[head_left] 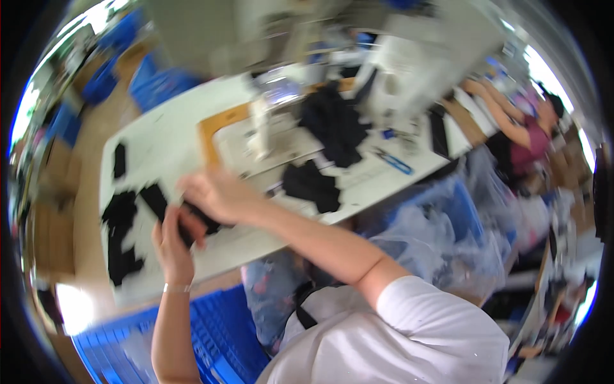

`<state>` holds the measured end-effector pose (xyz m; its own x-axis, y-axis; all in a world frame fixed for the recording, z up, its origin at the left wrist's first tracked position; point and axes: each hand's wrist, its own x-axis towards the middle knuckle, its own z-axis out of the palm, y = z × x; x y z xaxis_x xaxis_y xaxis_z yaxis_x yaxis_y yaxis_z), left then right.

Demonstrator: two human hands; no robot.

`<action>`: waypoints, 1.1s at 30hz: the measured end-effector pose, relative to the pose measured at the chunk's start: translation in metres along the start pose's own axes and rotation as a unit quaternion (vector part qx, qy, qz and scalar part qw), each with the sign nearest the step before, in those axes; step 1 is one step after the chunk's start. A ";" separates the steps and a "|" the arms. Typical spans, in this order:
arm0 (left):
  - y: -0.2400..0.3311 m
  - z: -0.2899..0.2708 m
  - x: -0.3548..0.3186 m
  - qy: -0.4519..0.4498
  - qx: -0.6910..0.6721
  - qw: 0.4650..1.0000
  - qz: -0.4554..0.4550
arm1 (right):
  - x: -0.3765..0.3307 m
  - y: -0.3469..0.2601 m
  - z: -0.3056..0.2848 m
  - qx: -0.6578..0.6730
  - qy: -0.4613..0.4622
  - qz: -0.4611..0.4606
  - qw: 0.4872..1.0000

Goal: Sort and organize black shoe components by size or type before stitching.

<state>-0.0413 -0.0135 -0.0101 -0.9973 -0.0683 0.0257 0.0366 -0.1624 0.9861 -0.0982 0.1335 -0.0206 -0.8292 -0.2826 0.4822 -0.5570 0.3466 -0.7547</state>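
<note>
Both my hands are over the left part of a white work table (147, 121). Dark cloth shows in the fingers of my left hand (174, 249), which are curled round a small black fabric piece (203, 219). Just above it, my right hand (220, 195) reaches across, palm down and smeared by motion; whether it grips the same piece I cannot tell. Left of my hands lies a pile of black fabric pieces (119, 237), with a black strip (153, 200) beside it. A single small black piece (119, 160) rests farther back.
A blurred white sewing machine (259, 131) stands mid-table, black cloth (332, 125) beside it. Blue-handled snips (393, 161) lie near the right edge. A blue crate (224, 326) is below the table's front, a plastic-lined blue bin (448, 211) at right. Another person (521, 131) sits far right.
</note>
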 end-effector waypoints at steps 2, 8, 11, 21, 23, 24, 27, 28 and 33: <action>-0.032 -0.029 -0.006 0.006 0.318 0.907 0.277 | -0.008 -0.025 -0.011 0.280 -0.158 0.000 0.947; 0.011 0.003 -0.038 -0.366 0.114 0.889 -0.249 | -0.070 -0.043 -0.035 0.246 -0.085 0.066 0.963; 0.015 0.013 -0.037 -0.384 0.100 0.894 -0.209 | -0.102 -0.053 -0.103 0.197 0.062 0.080 0.975; -0.017 -0.035 0.015 0.134 0.092 0.982 0.100 | -0.201 0.109 -0.407 0.172 0.571 0.228 0.770; -0.028 -0.034 0.027 0.191 0.073 0.974 0.096 | -0.201 0.157 -0.454 0.071 0.525 0.246 0.812; -0.037 -0.048 0.037 0.194 0.080 0.975 0.075 | -0.199 0.185 -0.475 -0.002 0.492 0.248 0.834; -0.054 -0.069 0.046 0.213 0.109 0.969 0.062 | -0.153 0.220 -0.495 -0.226 0.471 0.292 0.801; -0.057 -0.073 0.045 0.223 0.127 0.964 0.066 | -0.142 0.234 -0.501 -0.222 0.468 0.288 0.805; -0.063 -0.094 0.044 0.197 0.114 0.973 0.047 | -0.111 0.295 -0.529 -0.407 0.439 0.212 0.773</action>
<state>-0.0814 -0.0988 -0.0870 -0.8866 -0.4523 0.0970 0.0667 0.0824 0.9944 -0.1954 0.7398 -0.0614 -0.4587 0.6021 0.6536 0.2242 0.7901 -0.5705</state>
